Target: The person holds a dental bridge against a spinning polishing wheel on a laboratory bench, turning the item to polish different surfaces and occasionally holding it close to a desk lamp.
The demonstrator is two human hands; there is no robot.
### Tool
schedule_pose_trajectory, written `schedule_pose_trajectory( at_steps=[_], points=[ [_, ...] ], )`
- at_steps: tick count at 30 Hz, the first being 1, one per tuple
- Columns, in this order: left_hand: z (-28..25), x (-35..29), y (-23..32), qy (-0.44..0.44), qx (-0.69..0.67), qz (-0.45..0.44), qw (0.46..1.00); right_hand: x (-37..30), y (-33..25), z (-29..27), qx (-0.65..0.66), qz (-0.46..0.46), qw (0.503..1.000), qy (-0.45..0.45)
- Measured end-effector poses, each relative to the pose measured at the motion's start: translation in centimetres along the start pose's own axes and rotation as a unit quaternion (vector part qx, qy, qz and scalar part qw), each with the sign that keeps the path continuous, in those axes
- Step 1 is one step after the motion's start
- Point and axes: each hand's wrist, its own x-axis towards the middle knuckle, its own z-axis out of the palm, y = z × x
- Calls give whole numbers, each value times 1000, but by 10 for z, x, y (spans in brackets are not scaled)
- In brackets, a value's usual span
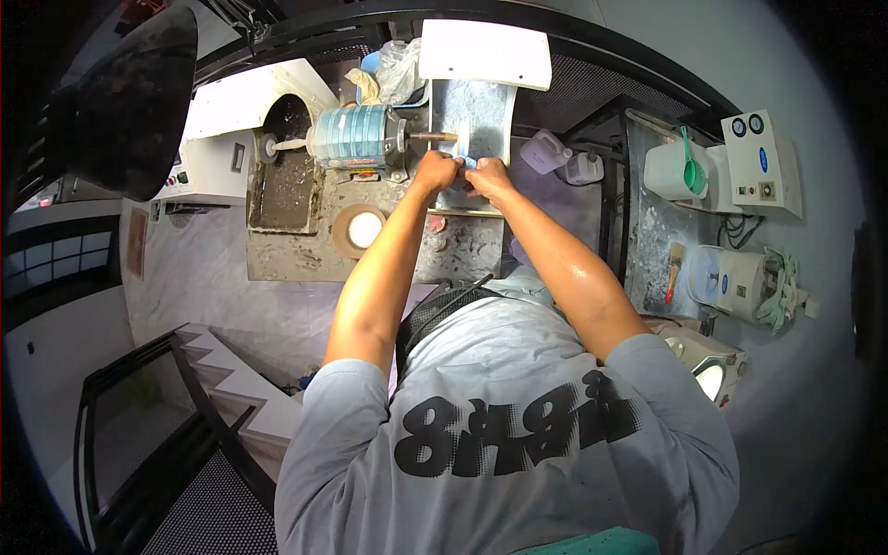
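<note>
My left hand (pixel 438 172) and my right hand (pixel 488 178) meet in front of a polishing lathe (pixel 356 137), fingers closed. A small light-blue piece (pixel 470 163) shows between their fingertips; its kind is too small to tell. Just beyond it, a pale buffing wheel (pixel 462 137) sits on the lathe's right spindle, and I cannot tell whether the piece touches it. Both hands are over a dust-covered metal tray (pixel 472 104) with a white hood (pixel 485 52) above. Another wheel (pixel 269 146) is on the lathe's left spindle.
A muddy basin (pixel 256 208) and a bowl of white material (pixel 341 231) are left of my arms. Plastic jugs (pixel 546 151) stand to the right, beyond them a tub with a green scoop (pixel 692 171) and a brush (pixel 674 268). A dark lamp shade (pixel 139 102) hangs upper left.
</note>
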Motion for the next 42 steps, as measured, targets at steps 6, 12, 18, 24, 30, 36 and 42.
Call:
schedule_pose_trajectory(
  at_steps=[6,12,18,24,30,36,42],
  points=[
    [-2,-16,7,-27,-47,24,998,-4,-3,-13,-29,-6,999,-16],
    [-15,-78,-3,32,2,99,995,-30,-5,-23,-369,-137,919,32],
    [-16,-128,-63,13,159,65,985,-32,12,-20,-419,-135,898,-21],
    [13,-140,-85,-16,301,142,943,-47,27,-28,-353,-262,898,30],
    [26,-128,-95,-4,309,137,941,-76,17,-25,-251,-384,886,62],
    [5,-136,-62,-152,-213,-63,963,-104,11,-23,-212,-315,922,-72],
    [-12,-142,-46,-188,-404,-83,891,-112,8,-12,-181,-255,932,-184]
  ],
)
